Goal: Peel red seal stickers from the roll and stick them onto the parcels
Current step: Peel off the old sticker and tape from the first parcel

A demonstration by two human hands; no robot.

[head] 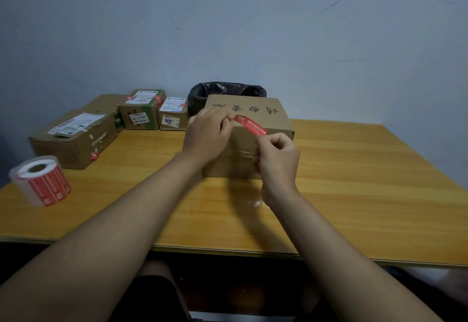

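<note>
At nine o'clock in our view, near the left edge of the wooden desk (pixel 354 182), the sticker roll (pixel 41 181) stands on end, its white core uppermost and rows of red seal stickers wrapped round its side.

Towards ten o'clock lies a long, battered cardboard parcel (pixel 76 139) with a white shipping label on top and a small red sticker low on its near end. Behind it, at about eleven o'clock, two smaller parcels stand side by side against the wall: a green-taped box (pixel 141 114) with white labels and red seals over its top edges, and a smaller brown box (pixel 173 116) with a label and a red seal at its right top edge. All are closed, so we cannot see what is inside.

At twelve o'clock, a bin lined with a black bag (pixel 225 91) stands behind the desk; we cannot tell what it holds.

In the centre sits the large closed parcel (pixel 266 116), with dark characters printed on top and clear tape across its near face. Our left hand (pixel 207 134) pinches the upper end of a red seal sticker (pixel 250 125) at the parcel's top near edge. Our right hand (pixel 277 157) pinches the lower end between thumb and forefinger, the other fingers curled. The sticker stretches slantwise between them, in front of the parcel's top near edge.
</note>
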